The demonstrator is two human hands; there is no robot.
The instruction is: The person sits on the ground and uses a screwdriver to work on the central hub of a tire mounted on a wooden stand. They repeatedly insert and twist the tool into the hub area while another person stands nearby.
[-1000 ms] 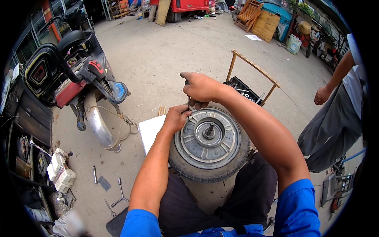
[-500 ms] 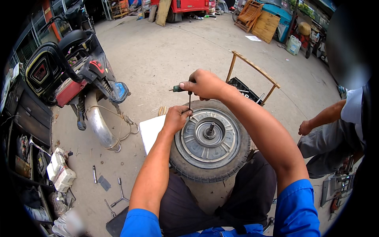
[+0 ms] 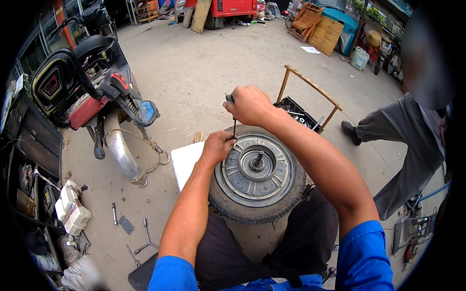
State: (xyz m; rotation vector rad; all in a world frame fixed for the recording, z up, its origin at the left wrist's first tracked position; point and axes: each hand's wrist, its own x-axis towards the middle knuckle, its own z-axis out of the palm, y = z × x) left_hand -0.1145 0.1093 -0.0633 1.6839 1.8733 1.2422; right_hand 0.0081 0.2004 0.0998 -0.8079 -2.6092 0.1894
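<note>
A motor wheel (image 3: 259, 186) with a grey metal cover lies flat in front of my knees, its black tyre (image 3: 252, 217) around it and a threaded axle (image 3: 259, 157) rising from the centre. My right hand (image 3: 253, 104) is closed round the green handle of a T-handle wrench (image 3: 235, 127). The thin dark shaft stands nearly upright over the cover's far left edge. Low on that shaft, the fingers of my left hand (image 3: 218, 144) pinch together beside the rim. The shaft's tip and whatever it meets are hidden by these fingers.
A white board (image 3: 182, 162) lies left of the wheel. Behind it stands a wooden frame (image 3: 315, 85) with a black tool crate (image 3: 303, 116). An electric scooter (image 3: 90, 92) is at left, a Y-shaped socket wrench (image 3: 147, 237) on the floor. Another person's leg (image 3: 403, 150) is at right.
My right hand has turned the wrench handle, which now points away from me rather than left. My left hand stays at the shaft. The other person at right has shifted, with a foot now showing.
</note>
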